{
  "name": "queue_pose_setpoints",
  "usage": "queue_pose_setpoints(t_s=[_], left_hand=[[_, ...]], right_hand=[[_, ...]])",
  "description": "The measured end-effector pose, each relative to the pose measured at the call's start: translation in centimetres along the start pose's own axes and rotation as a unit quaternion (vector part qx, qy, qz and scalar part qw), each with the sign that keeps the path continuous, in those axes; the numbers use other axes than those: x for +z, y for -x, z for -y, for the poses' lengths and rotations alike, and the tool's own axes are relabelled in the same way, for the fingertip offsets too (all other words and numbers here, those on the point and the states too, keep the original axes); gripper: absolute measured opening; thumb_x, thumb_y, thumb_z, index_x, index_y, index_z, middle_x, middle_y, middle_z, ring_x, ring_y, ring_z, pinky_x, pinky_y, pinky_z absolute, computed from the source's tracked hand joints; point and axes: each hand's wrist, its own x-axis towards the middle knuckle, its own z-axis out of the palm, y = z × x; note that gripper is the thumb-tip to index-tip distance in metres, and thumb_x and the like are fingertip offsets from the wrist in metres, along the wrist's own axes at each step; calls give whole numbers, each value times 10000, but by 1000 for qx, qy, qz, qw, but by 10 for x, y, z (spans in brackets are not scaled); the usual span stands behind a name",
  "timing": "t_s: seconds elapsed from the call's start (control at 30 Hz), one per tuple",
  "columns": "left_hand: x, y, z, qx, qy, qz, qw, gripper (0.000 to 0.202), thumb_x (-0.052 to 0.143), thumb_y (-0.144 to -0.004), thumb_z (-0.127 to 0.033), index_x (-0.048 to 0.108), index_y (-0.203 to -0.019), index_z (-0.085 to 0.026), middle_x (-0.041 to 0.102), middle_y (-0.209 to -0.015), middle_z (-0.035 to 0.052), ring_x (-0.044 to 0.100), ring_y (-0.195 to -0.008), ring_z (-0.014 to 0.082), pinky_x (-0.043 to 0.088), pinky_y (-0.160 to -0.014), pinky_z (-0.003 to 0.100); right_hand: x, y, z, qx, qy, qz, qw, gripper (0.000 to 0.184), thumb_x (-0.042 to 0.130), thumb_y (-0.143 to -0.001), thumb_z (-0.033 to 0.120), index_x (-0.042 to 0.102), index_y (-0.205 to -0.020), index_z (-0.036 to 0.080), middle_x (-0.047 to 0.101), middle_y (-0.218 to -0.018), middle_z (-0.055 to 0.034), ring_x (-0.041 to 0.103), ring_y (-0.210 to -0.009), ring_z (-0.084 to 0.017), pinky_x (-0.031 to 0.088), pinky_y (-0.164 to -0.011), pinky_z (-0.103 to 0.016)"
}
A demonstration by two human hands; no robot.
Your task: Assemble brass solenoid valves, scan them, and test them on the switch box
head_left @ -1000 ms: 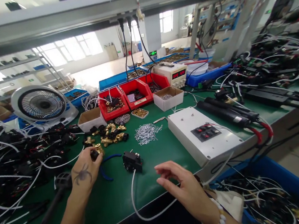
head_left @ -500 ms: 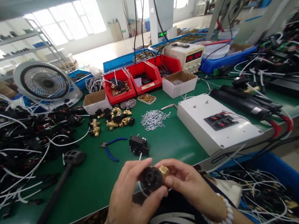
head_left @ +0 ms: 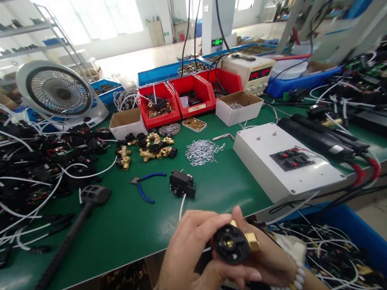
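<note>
Both hands hold one brass fitting with a round black cap (head_left: 234, 242) just in front of the green bench's near edge. My left hand (head_left: 192, 253) wraps it from the left, fingers curled over the top and under the cap. My right hand (head_left: 274, 257), with a white bead bracelet, grips the brass end from the right. On the bench behind lie a black component with a white wire (head_left: 182, 184), blue-handled pliers (head_left: 145, 185) and a heap of brass fittings (head_left: 148, 149).
A white control box (head_left: 283, 162) sits at the right, a pile of small wire clips (head_left: 202, 151) mid-bench. Red bins (head_left: 177, 99), cardboard boxes and a fan (head_left: 56, 93) stand at the back. Tangled black and white cables (head_left: 13, 167) fill the left. A blue crate (head_left: 350, 248) is lower right.
My left hand picked a fitting from the brass heap and brought it to the bench's near edge, where my right hand joined it. Both hands have since shifted slightly right and lower.
</note>
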Motion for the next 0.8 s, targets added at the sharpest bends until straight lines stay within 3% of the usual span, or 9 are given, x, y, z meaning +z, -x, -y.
queue_pose_setpoints(t_s=[0.13, 0.27, 0.43, 0.6, 0.8], left_hand=[[1, 0, 4, 10, -7, 25, 1000, 366, 533, -949, -318, 480, -1303, -236, 593, -1149, 34, 546, -1082, 141, 442, -951, 220], [4, 3, 9, -1, -24, -1, 1000, 376, 487, -969, -245, 442, -1341, -283, 561, -1242, 23, 510, -1170, 135, 413, -1014, 217], [8, 8, 11, -29, -10, -49, 998, 323, 531, -949, -313, 521, -1272, -312, 554, -1212, 18, 527, -1131, 156, 449, -972, 243], [13, 9, 9, -63, 30, -69, 995, 491, 624, -835, -526, 524, -1263, -307, 540, -1213, 39, 529, -1131, 200, 460, -974, 307], [14, 9, 4, -58, 12, -70, 996, 367, 582, -905, -419, 529, -1251, -311, 548, -1196, 33, 535, -1123, 186, 470, -960, 290]], right_hand=[[4, 5, 6, -49, -10, 19, 999, 490, 625, -838, 582, 666, -791, 96, 532, -498, 35, 245, -304, 18, 233, -335, -99], [11, 7, 13, -97, 6, -7, 995, 362, 721, -801, 488, 676, -911, 146, 519, -591, 46, 278, -362, 14, 273, -382, -103], [13, 9, 15, -184, 64, -59, 979, 412, 837, -704, 348, 660, -1064, 257, 558, -698, 39, 380, -451, -18, 326, -407, -97], [13, 11, 12, -222, 102, -61, 968, 406, 818, -735, 305, 642, -1100, 324, 600, -835, 26, 530, -614, -58, 436, -512, -103], [12, 14, 10, -254, 149, -43, 955, 428, 797, -761, 351, 634, -1157, 339, 669, -1002, -11, 629, -891, -120, 499, -776, -191]])
